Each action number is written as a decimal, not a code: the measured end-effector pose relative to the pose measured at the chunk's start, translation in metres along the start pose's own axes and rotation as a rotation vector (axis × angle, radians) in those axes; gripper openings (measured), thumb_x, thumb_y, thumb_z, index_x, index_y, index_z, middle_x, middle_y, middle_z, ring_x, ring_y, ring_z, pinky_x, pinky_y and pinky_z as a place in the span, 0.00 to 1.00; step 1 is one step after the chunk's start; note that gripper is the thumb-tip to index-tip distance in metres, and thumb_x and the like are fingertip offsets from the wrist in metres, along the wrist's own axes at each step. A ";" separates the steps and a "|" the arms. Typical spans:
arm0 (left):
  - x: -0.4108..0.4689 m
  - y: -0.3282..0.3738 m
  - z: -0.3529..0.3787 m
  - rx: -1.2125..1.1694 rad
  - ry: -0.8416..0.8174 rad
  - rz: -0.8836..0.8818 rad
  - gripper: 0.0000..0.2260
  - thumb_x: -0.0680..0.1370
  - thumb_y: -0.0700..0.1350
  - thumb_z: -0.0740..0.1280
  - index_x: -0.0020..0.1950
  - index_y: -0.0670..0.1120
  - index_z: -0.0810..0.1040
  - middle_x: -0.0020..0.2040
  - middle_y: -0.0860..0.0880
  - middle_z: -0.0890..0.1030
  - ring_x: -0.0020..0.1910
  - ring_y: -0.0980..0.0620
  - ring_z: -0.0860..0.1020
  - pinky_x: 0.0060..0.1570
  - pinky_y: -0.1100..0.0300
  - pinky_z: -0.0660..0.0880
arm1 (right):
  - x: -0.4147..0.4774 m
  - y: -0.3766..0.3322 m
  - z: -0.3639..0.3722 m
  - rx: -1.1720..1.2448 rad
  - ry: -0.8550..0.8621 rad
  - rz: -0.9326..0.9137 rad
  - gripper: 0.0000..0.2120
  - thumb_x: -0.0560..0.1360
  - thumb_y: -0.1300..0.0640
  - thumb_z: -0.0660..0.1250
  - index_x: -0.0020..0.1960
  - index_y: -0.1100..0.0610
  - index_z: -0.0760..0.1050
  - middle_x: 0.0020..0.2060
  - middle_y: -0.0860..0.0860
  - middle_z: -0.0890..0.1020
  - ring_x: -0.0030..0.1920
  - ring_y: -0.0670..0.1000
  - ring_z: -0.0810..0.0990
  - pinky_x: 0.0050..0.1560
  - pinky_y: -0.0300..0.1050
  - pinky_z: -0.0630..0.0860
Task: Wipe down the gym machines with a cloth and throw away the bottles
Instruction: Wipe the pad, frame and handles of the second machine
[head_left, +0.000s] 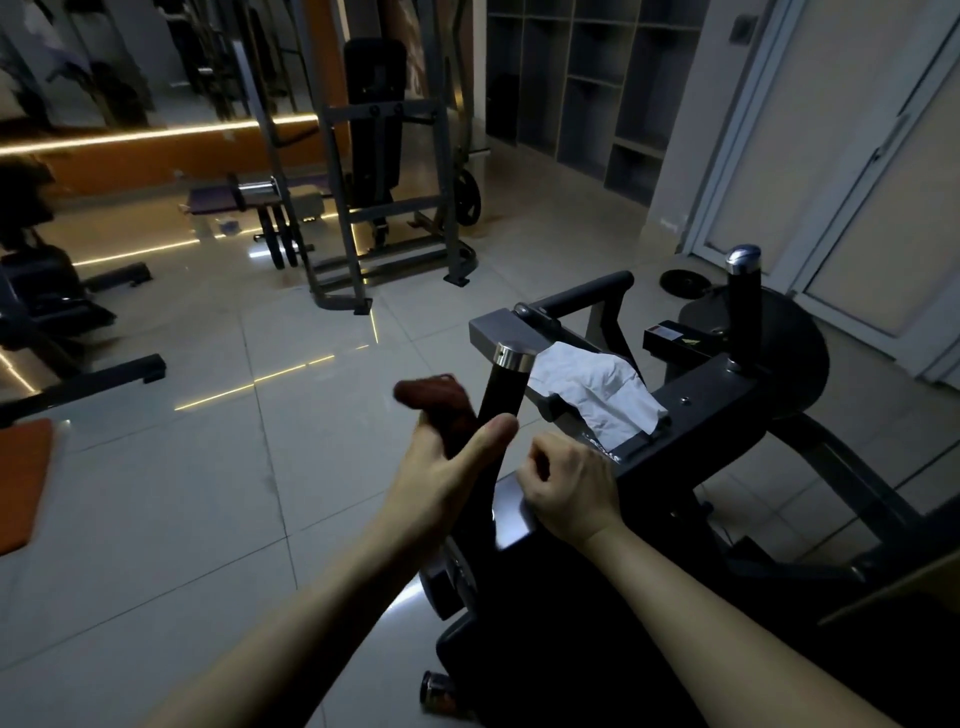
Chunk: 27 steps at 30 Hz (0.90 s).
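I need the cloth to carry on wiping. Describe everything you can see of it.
The cloth is pale grey-white, thin-looking fabric, crumpled and creased. It lies draped over the dark frame of the nearest machine, just behind the chrome-capped handle. Only the machine touches it: the left hand is at that handle's grip and the right hand, curled, sits near the frame, both clear of it.

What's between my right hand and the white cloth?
Head view: only bare black machine frame lies between the right hand and the cloth.
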<state>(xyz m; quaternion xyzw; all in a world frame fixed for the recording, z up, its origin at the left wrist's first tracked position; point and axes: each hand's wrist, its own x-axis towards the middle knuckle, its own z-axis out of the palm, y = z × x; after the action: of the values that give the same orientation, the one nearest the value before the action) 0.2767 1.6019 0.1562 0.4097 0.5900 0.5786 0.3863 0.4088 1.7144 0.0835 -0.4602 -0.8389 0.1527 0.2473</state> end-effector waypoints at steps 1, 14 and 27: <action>-0.001 0.003 0.010 -0.065 -0.008 0.036 0.28 0.68 0.71 0.67 0.62 0.57 0.72 0.58 0.47 0.80 0.57 0.51 0.80 0.58 0.56 0.75 | 0.000 0.001 0.000 -0.006 0.007 -0.013 0.11 0.72 0.52 0.66 0.37 0.52 0.64 0.35 0.52 0.76 0.37 0.62 0.76 0.34 0.49 0.64; 0.067 0.015 -0.001 -0.020 -0.466 0.003 0.06 0.69 0.37 0.74 0.42 0.47 0.83 0.37 0.48 0.83 0.37 0.51 0.82 0.40 0.61 0.78 | -0.001 -0.006 -0.007 -0.007 0.026 0.048 0.12 0.72 0.57 0.72 0.35 0.62 0.72 0.35 0.64 0.78 0.38 0.67 0.79 0.37 0.51 0.69; 0.025 -0.027 0.037 0.369 0.311 0.318 0.16 0.70 0.43 0.75 0.53 0.54 0.73 0.42 0.55 0.83 0.41 0.51 0.82 0.39 0.51 0.80 | 0.002 0.004 0.006 -0.012 0.055 -0.070 0.14 0.72 0.47 0.57 0.40 0.57 0.73 0.37 0.57 0.79 0.38 0.65 0.78 0.34 0.52 0.73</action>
<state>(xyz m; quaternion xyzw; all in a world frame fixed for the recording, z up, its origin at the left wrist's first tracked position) 0.3008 1.6388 0.1285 0.4666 0.6658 0.5708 0.1147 0.4074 1.7178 0.0772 -0.4360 -0.8483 0.1264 0.2727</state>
